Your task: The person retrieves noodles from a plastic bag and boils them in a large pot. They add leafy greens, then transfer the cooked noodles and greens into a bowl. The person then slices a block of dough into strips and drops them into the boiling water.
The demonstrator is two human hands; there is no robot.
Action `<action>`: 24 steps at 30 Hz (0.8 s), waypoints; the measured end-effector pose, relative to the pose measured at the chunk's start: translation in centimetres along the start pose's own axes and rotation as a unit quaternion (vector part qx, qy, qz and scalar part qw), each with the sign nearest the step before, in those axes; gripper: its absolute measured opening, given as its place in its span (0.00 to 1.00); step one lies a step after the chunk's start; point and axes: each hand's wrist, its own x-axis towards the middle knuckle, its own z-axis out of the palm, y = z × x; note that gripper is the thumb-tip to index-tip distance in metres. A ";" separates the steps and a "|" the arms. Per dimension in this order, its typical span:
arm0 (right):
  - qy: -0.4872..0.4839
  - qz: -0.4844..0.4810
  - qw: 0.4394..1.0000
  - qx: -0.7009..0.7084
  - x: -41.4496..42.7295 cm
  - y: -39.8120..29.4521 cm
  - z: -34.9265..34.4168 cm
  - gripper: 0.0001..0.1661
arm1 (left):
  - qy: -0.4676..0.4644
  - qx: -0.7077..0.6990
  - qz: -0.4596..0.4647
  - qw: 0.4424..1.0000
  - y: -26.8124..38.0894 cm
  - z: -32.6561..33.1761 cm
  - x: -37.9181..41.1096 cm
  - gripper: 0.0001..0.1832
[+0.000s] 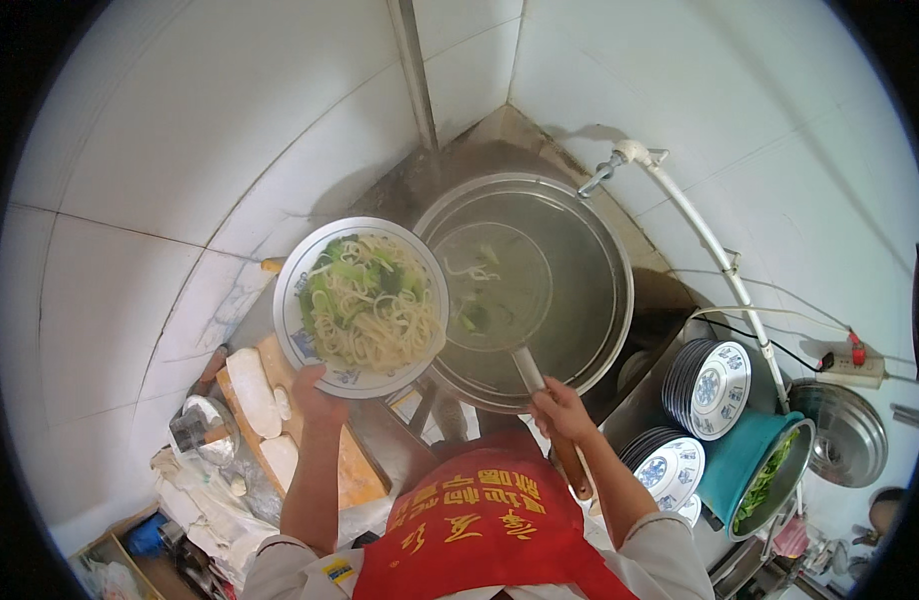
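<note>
My left hand (321, 397) grips the near rim of a white patterned bowl (285, 322), which holds noodles (369, 322) and leafy greens (317, 281). The bowl is raised at the left edge of a large round metal pot (617, 292) of cloudy liquid. In my right hand (568, 412) is the handle of a round strainer (531, 367), its basket lying in the pot. A few noodle pieces (474, 271) and bits of greens show inside the strainer's ring.
A cutting board (354, 465) with dough slabs (253, 390) lies at the left. Stacks of patterned plates (718, 386) and a teal container of greens (737, 457) are at the right. A faucet (598, 180) reaches over the pot's far rim, by the tiled walls.
</note>
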 end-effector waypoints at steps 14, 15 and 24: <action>0.046 -0.080 0.994 -0.052 -6.3 -5.7 7.2 0.12 | -0.116 0.535 0.513 0.661 -2.0 11.5 1.1 0.34; 0.055 -0.087 0.993 -0.058 -6.5 -5.4 6.7 0.11 | -0.114 0.539 0.534 0.641 -0.8 12.2 0.5 0.34; 0.088 -0.144 0.985 -0.023 -10.0 -7.1 6.0 0.14 | -0.072 0.043 0.263 0.961 5.2 8.7 -2.7 0.29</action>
